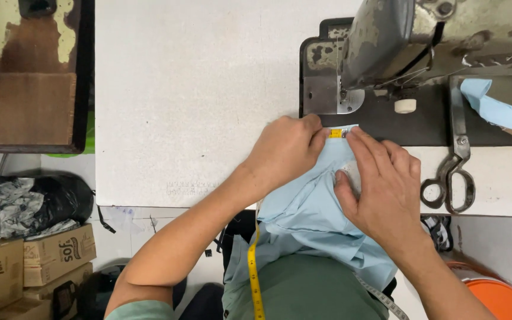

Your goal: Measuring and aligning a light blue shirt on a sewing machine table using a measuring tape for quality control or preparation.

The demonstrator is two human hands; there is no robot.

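Surface: my wide white speckled surface (197,101) carries everything here, with bare room to my left.
Machine: the worn grey metal sewing machine (422,41) stands on its dark bed at the far right; its needle area is just beyond my fingers.
Cloth: the pale blue cotton cloth (309,213) runs from my lap up over the near edge, its top edge lying flat just in front of the machine bed.
Scissors: the large steel scissors (454,166) lie closed to the right of my right hand, apart from it.
Left hand: my left hand (285,151) has its grip pinched shut on the end of the tape at the cloth's top edge.
Right hand: my right hand (380,184) lies flat, fingers spread, pressing the cloth down; its grip closes on nothing.
Tape: the yellow flexible measuring tape (255,278) hangs down my front, its end held across the cloth edge.
Progress: as I judge it, the edge is being measured; no cloth lies under the needle yet, so stitching is left.
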